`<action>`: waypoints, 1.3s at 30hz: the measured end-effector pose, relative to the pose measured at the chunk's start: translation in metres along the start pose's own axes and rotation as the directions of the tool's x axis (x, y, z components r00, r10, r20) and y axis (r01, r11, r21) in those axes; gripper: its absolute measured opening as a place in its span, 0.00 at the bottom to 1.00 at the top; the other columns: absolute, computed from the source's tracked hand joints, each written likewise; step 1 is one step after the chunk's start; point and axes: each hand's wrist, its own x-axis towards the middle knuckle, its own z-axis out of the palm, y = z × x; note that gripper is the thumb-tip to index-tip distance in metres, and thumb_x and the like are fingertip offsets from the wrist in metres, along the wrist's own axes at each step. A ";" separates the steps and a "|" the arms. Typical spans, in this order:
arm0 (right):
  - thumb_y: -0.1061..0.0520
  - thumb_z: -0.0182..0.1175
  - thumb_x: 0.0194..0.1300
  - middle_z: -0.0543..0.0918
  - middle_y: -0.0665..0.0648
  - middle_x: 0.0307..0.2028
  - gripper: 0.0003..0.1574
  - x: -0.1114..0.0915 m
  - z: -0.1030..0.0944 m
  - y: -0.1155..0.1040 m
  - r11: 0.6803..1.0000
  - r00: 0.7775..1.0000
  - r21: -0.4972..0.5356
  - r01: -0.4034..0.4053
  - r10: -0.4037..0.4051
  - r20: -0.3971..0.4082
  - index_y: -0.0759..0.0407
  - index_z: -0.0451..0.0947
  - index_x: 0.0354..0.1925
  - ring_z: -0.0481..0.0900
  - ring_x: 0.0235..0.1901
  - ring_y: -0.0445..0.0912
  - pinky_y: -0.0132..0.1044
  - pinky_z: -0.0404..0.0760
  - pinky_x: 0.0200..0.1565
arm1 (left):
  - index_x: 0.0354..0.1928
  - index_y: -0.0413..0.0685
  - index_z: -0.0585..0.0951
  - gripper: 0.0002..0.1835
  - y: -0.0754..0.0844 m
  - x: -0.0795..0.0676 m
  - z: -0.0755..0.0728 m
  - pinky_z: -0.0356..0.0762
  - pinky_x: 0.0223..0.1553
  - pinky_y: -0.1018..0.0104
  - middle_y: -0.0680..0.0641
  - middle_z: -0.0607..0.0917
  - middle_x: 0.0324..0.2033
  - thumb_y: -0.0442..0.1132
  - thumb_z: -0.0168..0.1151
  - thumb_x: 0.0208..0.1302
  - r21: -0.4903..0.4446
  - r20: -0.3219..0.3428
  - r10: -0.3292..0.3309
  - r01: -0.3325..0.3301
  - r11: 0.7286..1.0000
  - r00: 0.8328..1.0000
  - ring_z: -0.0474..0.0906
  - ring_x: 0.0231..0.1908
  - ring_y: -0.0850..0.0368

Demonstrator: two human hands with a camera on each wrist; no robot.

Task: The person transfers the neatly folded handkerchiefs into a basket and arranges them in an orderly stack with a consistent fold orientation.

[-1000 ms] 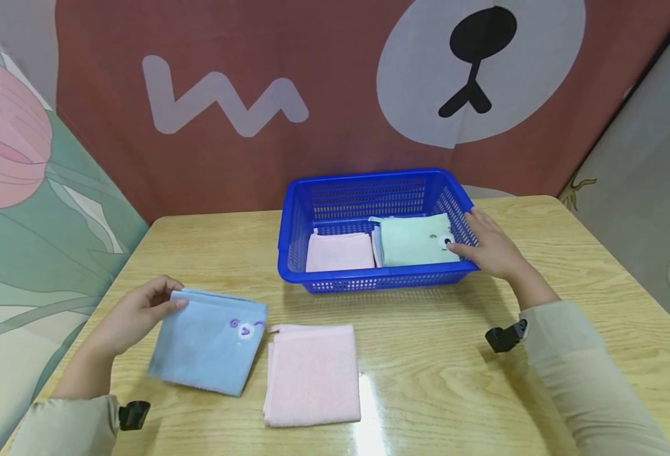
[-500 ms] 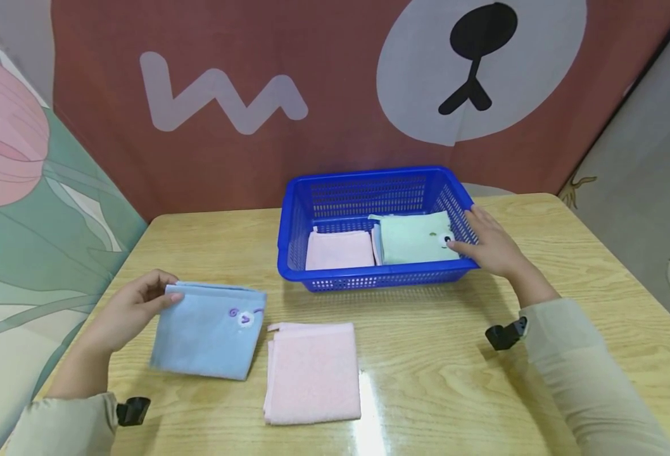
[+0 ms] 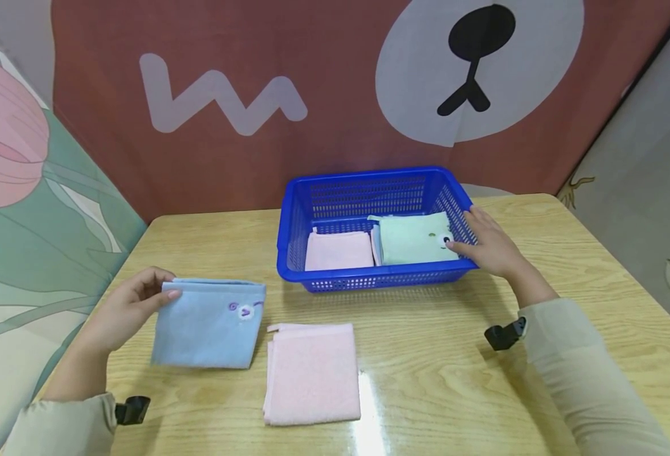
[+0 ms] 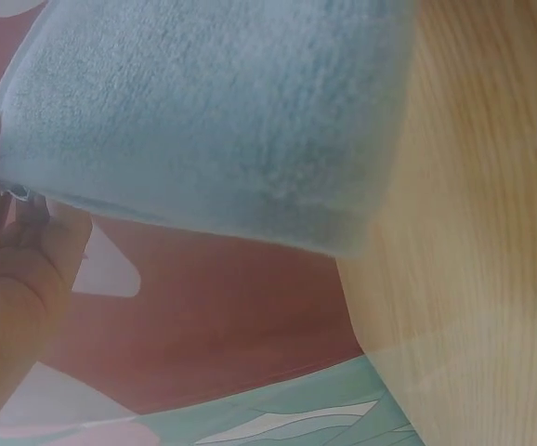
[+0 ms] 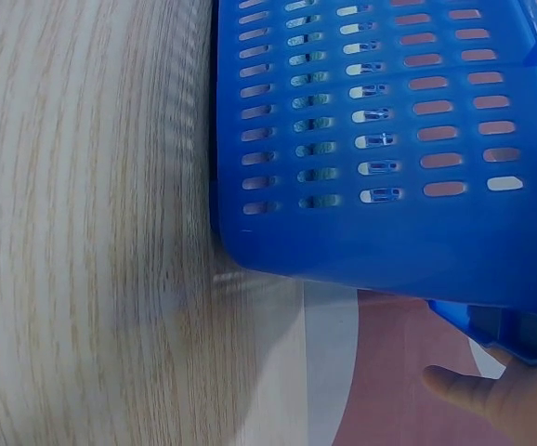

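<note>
In the head view, my left hand (image 3: pixel 128 313) pinches the top left corner of a folded blue towel (image 3: pixel 206 332) with an embroidered purple and white face. The towel hangs over the left part of the table; its fuzzy surface (image 4: pixel 213 111) fills much of the left wrist view. My right hand (image 3: pixel 491 247) holds the right end of a blue plastic basket (image 3: pixel 346 277), thumb over the inside, fingers at the outer side of the rim. Inside lie a folded pink towel (image 3: pixel 339 251) and a folded green towel (image 3: pixel 411 240) with an embroidered face; a thin blue edge shows between them.
Another folded pink towel (image 3: pixel 314 377) lies flat on the wooden table (image 3: pixel 437 373), right of the blue one. Behind the table hangs a brown cloth (image 3: pixel 209 171) with a bear print. Each wrist wears a small black camera (image 3: pixel 505 334).
My left hand has raised the blue towel slightly and moved it a little left, so its lower edge hangs higher and straighter. My right hand and the basket stay in place.
</note>
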 end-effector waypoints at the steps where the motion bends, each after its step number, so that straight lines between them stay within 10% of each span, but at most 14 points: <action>1: 0.40 0.47 0.60 0.36 0.70 0.63 0.51 0.000 0.000 0.000 1.000 1.000 -0.001 -0.002 0.002 0.001 0.73 0.38 0.62 0.30 0.62 0.58 0.57 0.36 0.57 | 0.39 0.41 0.70 0.06 0.001 0.000 0.000 0.65 0.23 0.70 0.49 0.71 0.23 0.36 0.50 0.61 0.002 -0.008 0.005 -0.005 1.000 1.000 0.65 0.24 0.61; 39: 0.41 0.49 0.58 0.38 0.71 0.63 0.52 -0.001 0.000 0.000 1.000 1.000 -0.002 0.006 -0.006 -0.008 0.74 0.39 0.62 0.31 0.62 0.58 0.54 0.36 0.58 | 0.39 0.43 0.69 0.06 0.027 0.007 0.002 0.60 0.20 0.69 0.49 0.65 0.23 0.29 0.49 0.60 -0.084 -0.082 0.119 -0.126 0.988 0.989 0.61 0.20 0.60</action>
